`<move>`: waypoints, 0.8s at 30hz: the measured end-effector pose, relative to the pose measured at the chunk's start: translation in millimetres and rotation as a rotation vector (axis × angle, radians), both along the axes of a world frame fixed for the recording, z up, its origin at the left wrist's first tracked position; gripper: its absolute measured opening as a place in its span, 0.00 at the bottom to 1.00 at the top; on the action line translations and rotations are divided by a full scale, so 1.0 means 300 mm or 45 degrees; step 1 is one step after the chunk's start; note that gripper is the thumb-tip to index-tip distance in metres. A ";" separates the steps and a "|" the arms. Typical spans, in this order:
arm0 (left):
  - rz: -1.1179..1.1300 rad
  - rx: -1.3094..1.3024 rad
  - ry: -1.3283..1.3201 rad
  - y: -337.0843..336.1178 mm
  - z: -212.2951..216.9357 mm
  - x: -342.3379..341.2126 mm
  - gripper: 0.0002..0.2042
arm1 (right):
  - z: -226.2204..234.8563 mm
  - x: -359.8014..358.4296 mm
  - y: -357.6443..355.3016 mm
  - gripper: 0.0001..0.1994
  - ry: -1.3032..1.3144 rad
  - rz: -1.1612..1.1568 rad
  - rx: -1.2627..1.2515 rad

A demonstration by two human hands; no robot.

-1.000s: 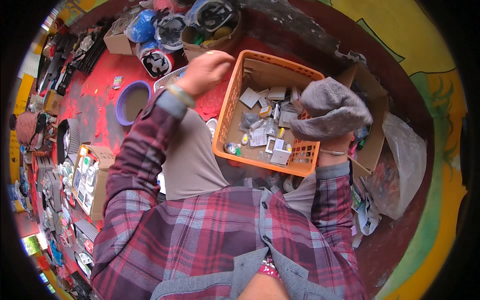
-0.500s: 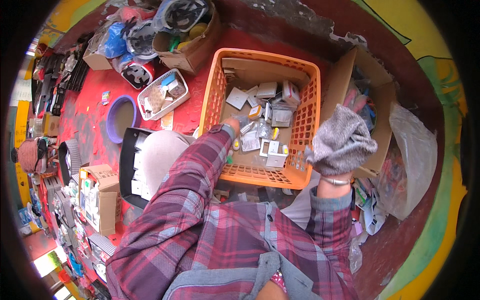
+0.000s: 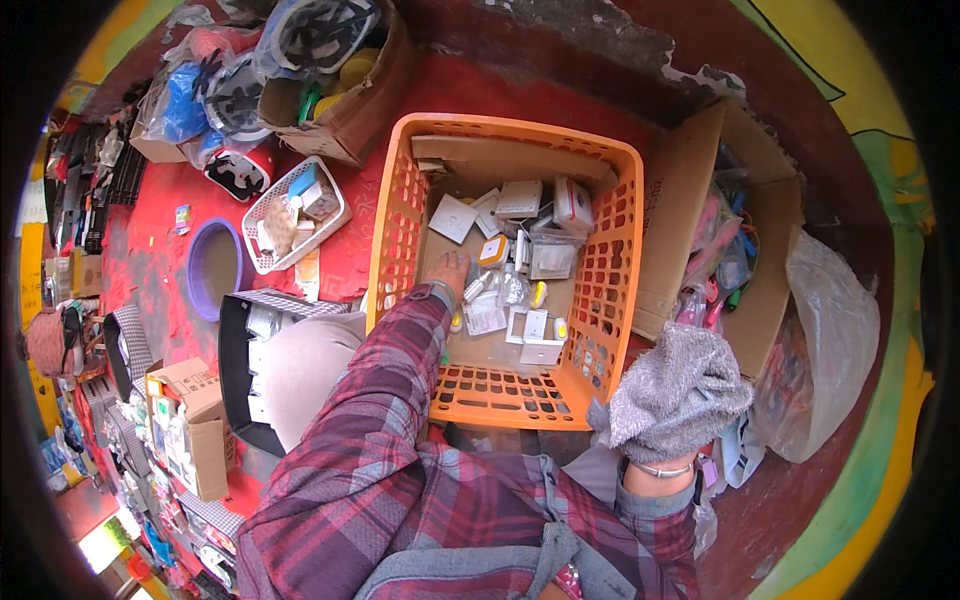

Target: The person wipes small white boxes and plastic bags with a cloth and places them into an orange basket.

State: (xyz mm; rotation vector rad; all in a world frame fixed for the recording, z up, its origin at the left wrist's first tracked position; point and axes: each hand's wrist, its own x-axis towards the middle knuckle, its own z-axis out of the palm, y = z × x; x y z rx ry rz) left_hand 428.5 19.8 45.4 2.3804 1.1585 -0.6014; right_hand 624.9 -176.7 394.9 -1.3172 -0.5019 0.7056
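Observation:
My left hand (image 3: 446, 270) reaches into the orange plastic basket (image 3: 388, 215), low over its cardboard-lined bottom. Its fingers look stretched out and hold nothing I can see. Beside them lie white switch-like plates (image 3: 453, 218), a small white and yellow box (image 3: 493, 251), clear plastic packets (image 3: 513, 288) and open white frames (image 3: 541, 350). My right hand (image 3: 655, 468) is at the basket's near right corner, shut on a crumpled grey cloth (image 3: 685, 395) that covers most of its fingers.
Right of the basket stands a cardboard box (image 3: 672, 230) of colourful items, with a clear plastic bag (image 3: 835, 335) beside it. A small white basket (image 3: 328, 228), a purple basin (image 3: 195, 275) and a black tray (image 3: 235, 375) lie to the left. Another carton (image 3: 350, 130) holds bagged helmets.
My left hand has moved further into the basket and shows more of its fingers. The cloth in my right hand sits lower in the view. The view itself has shifted slightly.

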 end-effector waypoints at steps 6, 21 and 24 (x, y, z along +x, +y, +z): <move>-0.083 -0.018 0.137 0.028 0.021 0.037 0.31 | 0.013 -0.029 0.020 0.07 -0.362 -0.083 -0.301; 0.407 -0.141 -0.171 0.061 0.422 0.060 0.28 | -0.197 0.038 -0.033 0.16 0.519 0.380 0.392; 0.589 -0.601 -0.686 0.056 0.592 0.057 0.31 | -0.090 -0.001 0.024 0.14 0.940 0.006 0.400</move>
